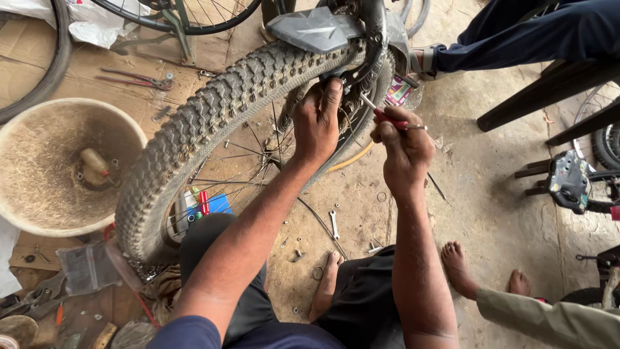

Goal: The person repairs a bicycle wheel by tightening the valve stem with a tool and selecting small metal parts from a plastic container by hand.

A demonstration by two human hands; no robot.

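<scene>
1. The left hand (316, 123) is closed over the upper rim of a knobby bicycle tyre (213, 123), fingertips tucked in by the brake parts near the grey mudguard (316, 29).
2. The right hand (403, 148) is closed around a red-handled screwdriver (387, 116). Its long axis slants up and to the left, with the metal tip pointing toward the brake area just beside the left fingers.
3. The two hands sit near each other at the top of the wheel, apart but with only a narrow gap between them – tight quarters there, hemmed in by the tyre, the mudguard and the frame.
4. The wheel stands nearly upright on the floor (478, 194), its arc running from the lower left, by the person's knee, up to the top centre.
5. Left of the wheel, a wide round basin (39, 161) holding small hardware takes up the floor toward the left edge. Red-handled pliers (139, 79) lie on cardboard beyond it.
6. The open floor lies to the right of the hands – bare concrete with a small spanner (334, 224) and scattered bolts.
7. Farther right, another person's bare feet (458, 265) and dark furniture legs (549, 90) narrow that room toward the right edge.
</scene>
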